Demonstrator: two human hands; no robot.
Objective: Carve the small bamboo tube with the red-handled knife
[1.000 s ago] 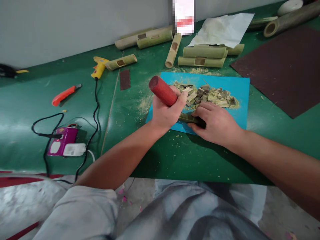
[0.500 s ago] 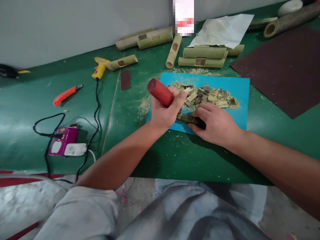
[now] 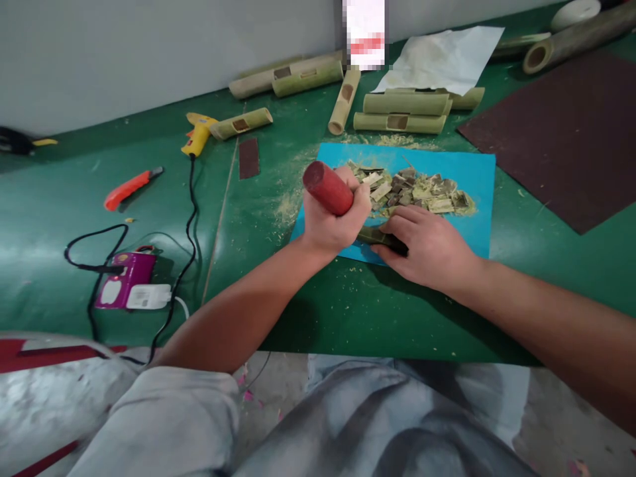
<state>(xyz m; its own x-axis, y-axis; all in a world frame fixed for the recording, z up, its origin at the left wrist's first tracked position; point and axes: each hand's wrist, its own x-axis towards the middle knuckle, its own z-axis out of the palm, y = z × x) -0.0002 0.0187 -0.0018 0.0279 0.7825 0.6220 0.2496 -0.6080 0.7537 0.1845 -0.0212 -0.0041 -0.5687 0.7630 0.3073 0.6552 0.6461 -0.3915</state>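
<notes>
A single head-worn camera looks forward and steeply down from close above the green table (image 3: 149,218), with both forearms entering from the bottom edge. The left hand (image 3: 332,222) and right hand (image 3: 430,248) sit near frame centre; the wall lies beyond them, the person's lap below them.

The red handle (image 3: 328,188) looks like painted wood, matt and smooth. Under it lies a blue mat (image 3: 472,179), flat and matt, strewn with dry, rough bamboo chips (image 3: 412,189) and pale sawdust. Beyond the mat, the cut bamboo tubes (image 3: 405,112) have a smooth, waxy green skin. The green table cover (image 3: 59,218) left of the mat shines glossily; the dark sheet (image 3: 566,132) to its right looks coarse, like sandpaper.
</notes>
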